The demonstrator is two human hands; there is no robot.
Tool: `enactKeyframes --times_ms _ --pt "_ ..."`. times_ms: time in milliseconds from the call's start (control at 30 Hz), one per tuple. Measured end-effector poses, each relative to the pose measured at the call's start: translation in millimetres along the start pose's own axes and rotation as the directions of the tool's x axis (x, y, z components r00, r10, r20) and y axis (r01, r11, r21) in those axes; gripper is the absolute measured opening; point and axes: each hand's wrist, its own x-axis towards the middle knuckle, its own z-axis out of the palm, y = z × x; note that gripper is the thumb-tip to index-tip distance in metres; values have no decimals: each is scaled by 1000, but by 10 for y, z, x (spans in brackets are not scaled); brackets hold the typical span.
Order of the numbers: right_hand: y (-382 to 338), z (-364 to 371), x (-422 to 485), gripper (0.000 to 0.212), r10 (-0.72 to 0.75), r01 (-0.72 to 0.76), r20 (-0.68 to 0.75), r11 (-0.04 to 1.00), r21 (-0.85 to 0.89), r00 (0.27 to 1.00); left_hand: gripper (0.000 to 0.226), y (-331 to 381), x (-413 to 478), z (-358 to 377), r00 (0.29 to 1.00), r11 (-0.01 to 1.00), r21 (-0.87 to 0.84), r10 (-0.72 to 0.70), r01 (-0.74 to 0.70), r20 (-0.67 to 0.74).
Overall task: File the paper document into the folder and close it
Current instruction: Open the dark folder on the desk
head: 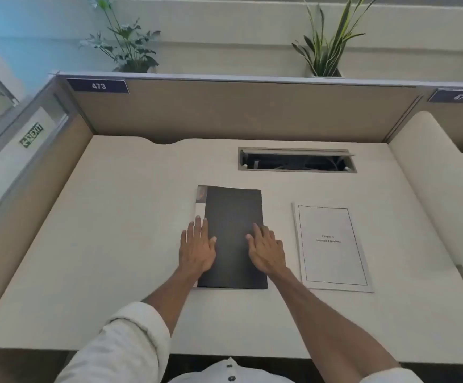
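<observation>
On a pale matte desk (100, 244) in a cubicle walled by tan fabric partitions (238, 111), a closed dark folder (233, 217), flat, rectangular. Left hand (197, 250) and right hand (266, 252) flat on its cover, fingers spread. Just right, apart, a white paper document (332, 266), bordered. Behind, an open cable slot (296, 160); beyond, leafy plants (130, 48).

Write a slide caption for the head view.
Both hands, left hand and right hand, flat on closed folder; paper document lies beside.
</observation>
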Motion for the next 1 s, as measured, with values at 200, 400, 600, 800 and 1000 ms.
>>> enactKeyframes --times_ms 200,400,600,800,1000 --pt "85 138 -96 37 145 -136 -102 987 86 984 63 -174 52 -17 987 985 -66 -158 158 17" --pt "10 93 31 30 366 -332 -60 891 309 929 47 -172 61 -34 971 960 -149 -234 238 45" --pt "112 50 167 10 519 -452 69 664 596 852 59 -187 68 -24 959 926 -254 -259 280 112" --pt "210 5 225 13 554 -477 158 496 725 817 60 -183 61 -79 963 943 -210 -235 258 129" --pt "166 -54 216 42 508 -466 241 379 799 827 57 -265 143 -168 962 947 -187 -243 263 124"
